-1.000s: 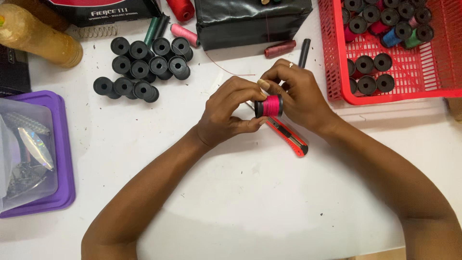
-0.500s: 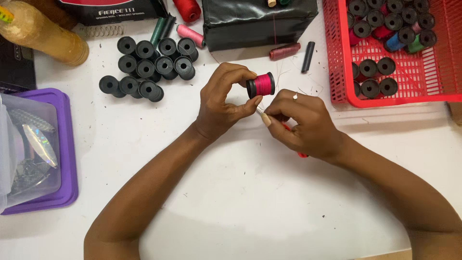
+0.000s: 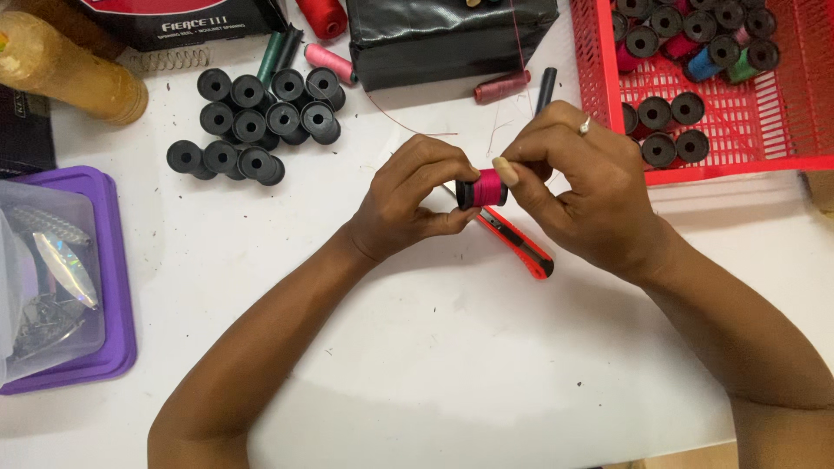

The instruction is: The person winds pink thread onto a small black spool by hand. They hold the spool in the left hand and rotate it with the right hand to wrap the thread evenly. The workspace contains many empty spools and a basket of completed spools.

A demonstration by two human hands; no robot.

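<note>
Both hands grasp one spool (image 3: 483,188), wound with pink thread on a black core, held just above the white surface (image 3: 452,365) at mid-frame. Left hand (image 3: 408,201): grip clenched on the spool's left end, fingers curled over the top and thumb beneath. Right hand (image 3: 584,189): thumb and forefinger pinch the spool's right end, thumbnail pressed against the thread; a ring shows on one finger.

Change over the last second: half a second ago the right hand lay lower, apart from the spool, which the left hand alone held up; now the right hand has risen to meet it, so both grips share the spool again, as they did a second ago. Judged from this, the work on the thread's end goes on by hand and the spool is not yet set aside.

Pose: both forearms enter from the bottom edge and converge, wrists bent inward, palms facing each other.

Surroundings: a red knife (image 3: 516,242) lies on the surface just below the hands, untouched. A cluster of empty black spools (image 3: 261,122) stands well apart at upper left. A red basket (image 3: 712,104) at upper right holds more spools, some wound with colour. A purple tray (image 3: 117,287) sits at the left edge, a black box (image 3: 452,35) at top centre.
</note>
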